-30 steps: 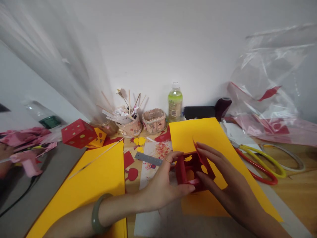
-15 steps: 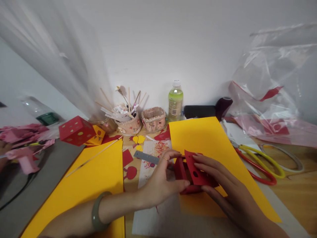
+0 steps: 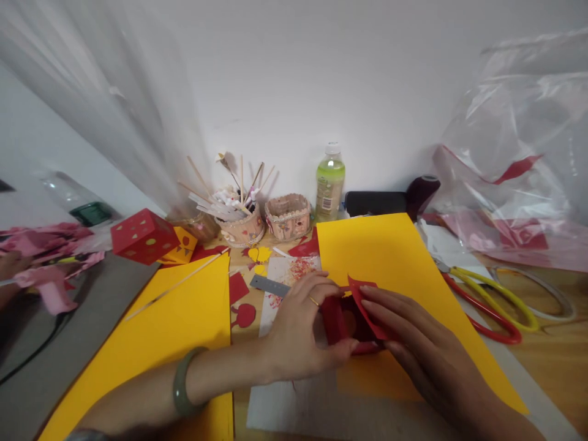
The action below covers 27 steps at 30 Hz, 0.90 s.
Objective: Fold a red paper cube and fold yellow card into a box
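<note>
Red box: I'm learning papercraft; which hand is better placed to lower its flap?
Probably the right hand: its fingers rest on the raised flap, while the left hand holds the red box from the left.

No words, brand or numbers can be read. Print shows in two places. On the bottle (image 3: pixel 329 174) of green liquid, upright near the wall, a pale label (image 3: pixel 324 190) wraps the lower part; it carries a small block of dark upright bars on white, a barcode (image 3: pixel 327 204), with lettering too small and soft to make out. On the grey metal ruler (image 3: pixel 271 286), lying flat on the table (image 3: pixel 244 269) beyond the person's left hand (image 3: pixel 301 327), faint marks show, too blurred to read as figures.
</note>
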{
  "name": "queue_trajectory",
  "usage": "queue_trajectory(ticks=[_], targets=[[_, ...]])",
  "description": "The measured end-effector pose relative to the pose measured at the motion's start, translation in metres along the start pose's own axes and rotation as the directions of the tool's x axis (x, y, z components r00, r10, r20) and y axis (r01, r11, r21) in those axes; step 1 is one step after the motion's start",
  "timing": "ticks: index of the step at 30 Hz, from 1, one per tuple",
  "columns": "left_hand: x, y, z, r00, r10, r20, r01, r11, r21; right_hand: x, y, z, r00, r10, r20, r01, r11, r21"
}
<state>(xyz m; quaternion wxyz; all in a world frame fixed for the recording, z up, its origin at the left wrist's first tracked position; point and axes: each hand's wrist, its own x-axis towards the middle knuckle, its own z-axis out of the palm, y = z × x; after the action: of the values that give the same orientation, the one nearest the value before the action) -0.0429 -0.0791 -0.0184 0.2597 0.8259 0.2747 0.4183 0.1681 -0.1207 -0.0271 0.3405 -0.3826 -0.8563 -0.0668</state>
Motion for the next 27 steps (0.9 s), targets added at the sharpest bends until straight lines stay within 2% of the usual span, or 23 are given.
queue_trajectory(ticks=[6, 9, 13, 20, 27], targets=[[-0.007, -0.002, 0.004, 0.997, 0.007, -0.074, 0.002, 0.993, 0.117, -0.001, 0.001, 0.002, 0.993, -0.106, 0.052, 0.107, 0.994, -0.002], [-0.010, -0.003, 0.004, 0.999, -0.021, -0.040, 0.025, 0.992, 0.125, 0.000, 0.002, 0.001, 0.989, -0.114, 0.099, 0.112, 0.993, 0.028], [-0.011, -0.004, 0.006, 0.996, -0.094, 0.001, 0.093, 0.991, 0.101, 0.001, 0.002, -0.001, 0.985, -0.139, 0.098, 0.133, 0.989, 0.064], [-0.013, -0.008, 0.006, 0.966, -0.239, 0.097, 0.232, 0.970, 0.073, -0.007, 0.003, 0.002, 0.986, -0.117, 0.122, 0.097, 0.982, 0.161], [-0.013, -0.006, 0.002, 0.963, -0.232, 0.137, 0.226, 0.972, 0.059, -0.005, 0.003, 0.001, 0.983, -0.125, 0.134, 0.104, 0.983, 0.154]])
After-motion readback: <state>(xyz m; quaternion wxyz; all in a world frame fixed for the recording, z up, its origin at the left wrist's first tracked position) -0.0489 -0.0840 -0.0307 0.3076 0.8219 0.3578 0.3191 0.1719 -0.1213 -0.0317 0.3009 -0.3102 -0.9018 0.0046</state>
